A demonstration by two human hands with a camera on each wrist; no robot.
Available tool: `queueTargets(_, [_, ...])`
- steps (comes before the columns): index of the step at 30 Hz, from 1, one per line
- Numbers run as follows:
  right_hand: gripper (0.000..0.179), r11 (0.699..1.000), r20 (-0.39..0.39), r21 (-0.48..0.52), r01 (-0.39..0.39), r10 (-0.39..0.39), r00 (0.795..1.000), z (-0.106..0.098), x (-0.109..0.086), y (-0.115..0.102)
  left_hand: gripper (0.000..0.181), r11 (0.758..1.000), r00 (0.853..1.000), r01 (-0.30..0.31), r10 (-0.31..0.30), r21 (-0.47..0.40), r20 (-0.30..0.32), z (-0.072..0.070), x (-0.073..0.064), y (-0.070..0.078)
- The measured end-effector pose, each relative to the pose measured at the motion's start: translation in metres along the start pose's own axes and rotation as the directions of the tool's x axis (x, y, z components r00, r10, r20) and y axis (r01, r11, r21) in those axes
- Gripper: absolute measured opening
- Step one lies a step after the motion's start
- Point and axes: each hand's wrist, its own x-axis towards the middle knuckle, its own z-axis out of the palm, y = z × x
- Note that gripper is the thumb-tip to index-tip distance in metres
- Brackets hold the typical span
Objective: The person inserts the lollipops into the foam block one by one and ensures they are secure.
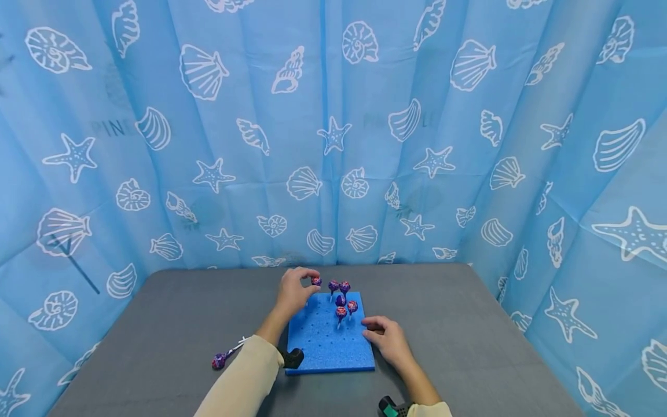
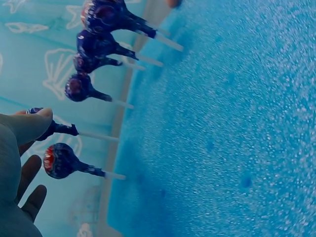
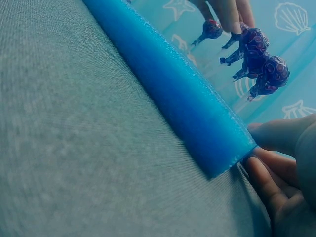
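At the far left corner of the blue foam board point(image 1: 328, 358), my left hand point(image 1: 293, 292) pinches a lollipop point(image 1: 316, 281) by its wrapped head. The white stick of this lollipop point(image 2: 64, 129) points down to the board in the left wrist view. Several other lollipops point(image 1: 341, 313) in purple and red wrappers stand on their sticks in the board's far half. Along the board's right edge, my right hand point(image 1: 389, 343) grips the foam between thumb and fingers; the right wrist view has the thumb point(image 3: 276, 136) right at the edge.
Purple-wrapped lollipop heads point(image 1: 219, 361) with white sticks lie on the grey table point(image 1: 443, 324), left of the board beside my left forearm. Small holes dot the board's surface. A blue curtain point(image 1: 333, 202) with white shell prints hangs behind the table and along its sides.
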Motion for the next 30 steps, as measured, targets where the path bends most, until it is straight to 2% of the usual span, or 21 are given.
queueTargets(5, [0.019, 1.0, 0.014, 0.003, -0.016, 0.016, 1.0, 0.0, -0.001, 0.0, 0.021, 1.0, 1.0, 0.009, -0.009, 0.024, -0.001, 0.004, -0.003, -0.004])
queueTargets(12, [0.018, 1.0, 0.025, 0.007, -0.025, 0.025, 0.999, 0.0, 0.0, 0.0, 0.021, 0.999, 0.999, 0.042, -0.042, 0.01, -0.005, 0.009, -0.007, -0.006])
queueTargets(19, [0.018, 1.0, 0.024, -0.003, -0.016, 0.016, 1.0, 0.001, 0.002, 0.0, 0.022, 0.997, 0.998, 0.058, -0.058, 0.054, 0.009, 0.013, -0.01, -0.011])
queueTargets(30, [0.018, 1.0, 0.001, -0.018, -0.012, 0.012, 1.0, 0.001, 0.001, 0.001, 0.019, 0.996, 0.997, 0.037, -0.041, 0.08, 0.058, 0.01, -0.008, -0.008])
